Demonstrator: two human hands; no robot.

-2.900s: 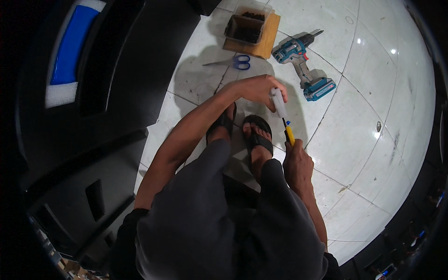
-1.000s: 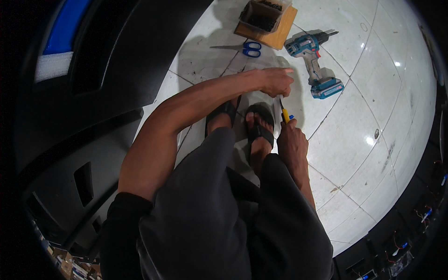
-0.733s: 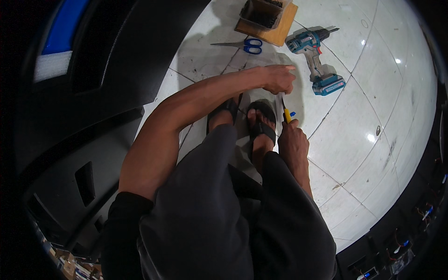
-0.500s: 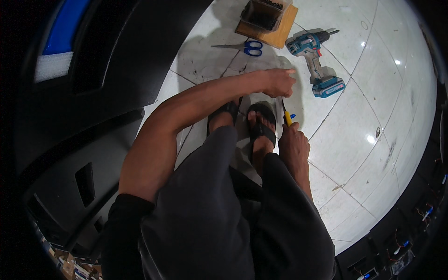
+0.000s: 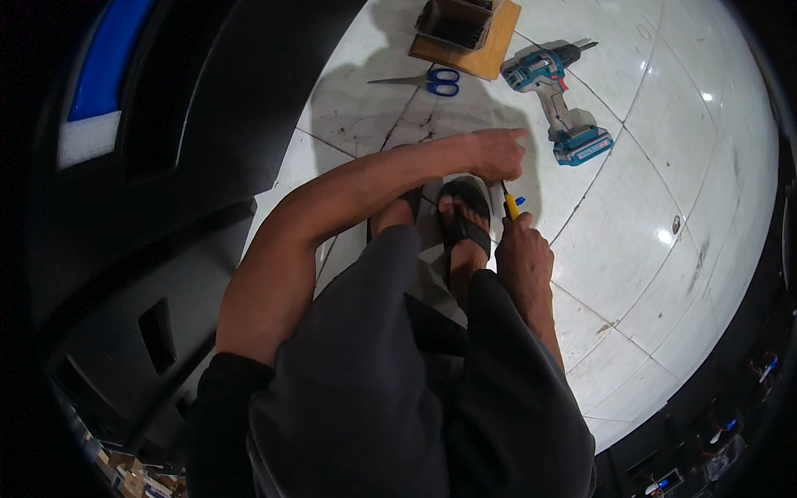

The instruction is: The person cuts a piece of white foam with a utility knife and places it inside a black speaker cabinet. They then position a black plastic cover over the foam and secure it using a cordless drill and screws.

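My right hand (image 5: 525,253) is closed round a slim yellow-handled tool (image 5: 512,206) with a narrow dark front part pointing away from me. My left arm reaches across from the left, and my left hand (image 5: 498,156) is closed just beyond the tool's tip. What its fingers hold, if anything, is hidden under the knuckles. A small blue piece (image 5: 520,201) shows right beside the yellow handle. Both hands are low over the floor, close to my right foot in a black sandal (image 5: 465,199).
Blue-handled scissors (image 5: 442,81) lie on the white tiled floor (image 5: 614,241) beyond my left arm. A teal cordless drill (image 5: 556,104) rests at the far right. A clear tub (image 5: 455,25) of dark bits stands on a wooden board (image 5: 508,41). Black panels (image 5: 166,207) rise at left.
The view has shifted slightly, so the drill, scissors and tub sit a little higher in it. My left hand is slightly nearer the tool's tip. My right hand keeps its grip.
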